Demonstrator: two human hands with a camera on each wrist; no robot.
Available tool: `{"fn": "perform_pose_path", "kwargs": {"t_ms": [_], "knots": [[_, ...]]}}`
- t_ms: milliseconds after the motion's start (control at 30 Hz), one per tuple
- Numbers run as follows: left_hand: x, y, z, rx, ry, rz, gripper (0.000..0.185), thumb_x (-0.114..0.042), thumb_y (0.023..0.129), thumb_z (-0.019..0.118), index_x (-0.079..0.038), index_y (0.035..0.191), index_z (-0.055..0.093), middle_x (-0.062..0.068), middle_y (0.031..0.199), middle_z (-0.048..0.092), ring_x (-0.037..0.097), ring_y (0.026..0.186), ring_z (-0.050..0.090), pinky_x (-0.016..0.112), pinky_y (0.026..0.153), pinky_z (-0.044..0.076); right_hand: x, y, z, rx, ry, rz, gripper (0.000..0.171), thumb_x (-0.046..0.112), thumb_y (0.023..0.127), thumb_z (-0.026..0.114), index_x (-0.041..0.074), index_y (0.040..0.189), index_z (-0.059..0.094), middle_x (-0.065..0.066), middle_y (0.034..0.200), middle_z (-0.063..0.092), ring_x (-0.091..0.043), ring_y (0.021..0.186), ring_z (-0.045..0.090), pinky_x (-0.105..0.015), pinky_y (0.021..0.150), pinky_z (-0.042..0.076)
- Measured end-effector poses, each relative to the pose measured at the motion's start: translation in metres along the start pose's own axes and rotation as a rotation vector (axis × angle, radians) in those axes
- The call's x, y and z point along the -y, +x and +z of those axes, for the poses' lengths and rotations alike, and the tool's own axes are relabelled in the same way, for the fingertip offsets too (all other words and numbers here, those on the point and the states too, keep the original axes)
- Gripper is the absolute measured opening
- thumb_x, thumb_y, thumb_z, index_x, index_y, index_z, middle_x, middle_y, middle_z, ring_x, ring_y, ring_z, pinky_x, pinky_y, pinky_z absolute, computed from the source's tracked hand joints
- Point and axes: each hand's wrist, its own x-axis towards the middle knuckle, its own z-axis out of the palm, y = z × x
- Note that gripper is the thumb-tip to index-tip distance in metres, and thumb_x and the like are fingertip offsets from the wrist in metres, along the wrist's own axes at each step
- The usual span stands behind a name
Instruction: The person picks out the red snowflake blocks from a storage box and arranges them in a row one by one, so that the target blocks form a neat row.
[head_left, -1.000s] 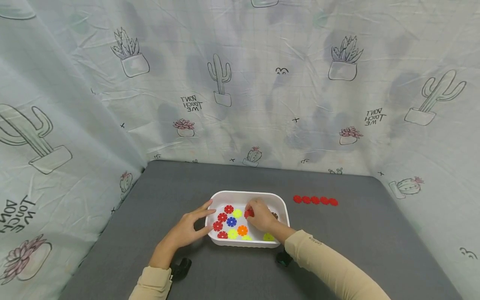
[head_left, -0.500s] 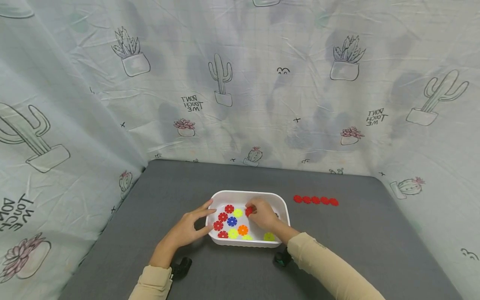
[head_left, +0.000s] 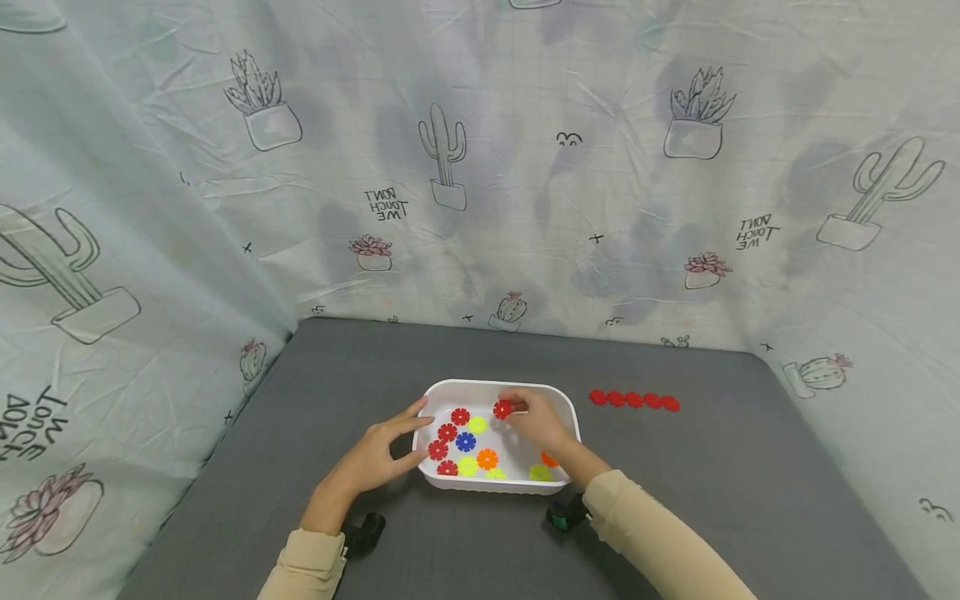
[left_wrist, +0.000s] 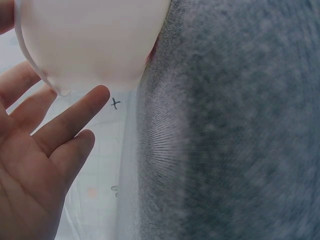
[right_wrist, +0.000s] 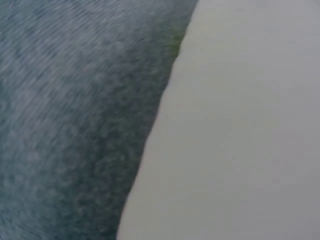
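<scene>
A white plastic tub [head_left: 495, 487] holds several notched plastic discs in red, yellow, blue and orange. My right hand [head_left: 536, 421] is over the tub's right half and pinches a red notched disc [head_left: 502, 409] between thumb and fingers. At the tub's left end, my left hand [head_left: 375, 457] rests spread fingers and thumb against the rim. The left wrist view shows the left hand [left_wrist: 45, 145] beside the tub's pale outer wall [left_wrist: 95, 45], its fingers fairly straight. Only the tub's wall [right_wrist: 235, 130] and the table fill the right wrist view; the right hand is hidden there.
A row of several red discs [head_left: 633, 400] lies on the grey table [head_left: 450, 550], right of the tub. Inside, a blue disc [head_left: 466, 442] and an orange disc [head_left: 487, 459] lie near the middle. A cactus-print curtain [head_left: 517, 192] stands behind the table.
My right hand has lifted slightly and moved a little right and away with the red disc, uncovering an orange disc at the tub's right. My left hand stays at the rim.
</scene>
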Motion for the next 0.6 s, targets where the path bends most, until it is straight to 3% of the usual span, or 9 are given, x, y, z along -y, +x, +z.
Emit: {"fn": "perform_pose_path", "kwargs": {"t_ms": [367, 600], "knots": [[-0.004, -0.003, -0.001, 0.024, -0.023, -0.04, 0.051, -0.035, 0.081, 0.062, -0.02, 0.128, 0.05, -0.006, 0.145, 0.029, 0.023, 0.128, 0.037, 0.054, 0.096, 0.036, 0.014, -0.018, -0.028, -0.037, 0.146, 0.057, 0.033, 0.005, 0.081, 0.062, 0.015, 0.113, 0.061, 0.0, 0.109, 0.06, -0.018, 0.099, 0.054, -0.032, 0.08, 0.051], [-0.002, -0.005, -0.001, 0.022, -0.027, -0.036, 0.051, -0.034, 0.081, 0.062, -0.02, 0.128, 0.05, -0.006, 0.145, 0.029, 0.022, 0.128, 0.037, 0.053, 0.096, 0.036, 0.008, -0.032, -0.055, -0.094, 0.2, 0.025, 0.034, 0.006, 0.084, 0.06, 0.011, 0.117, 0.057, -0.006, 0.115, 0.058, -0.021, 0.101, 0.052, -0.026, 0.08, 0.05]]}}
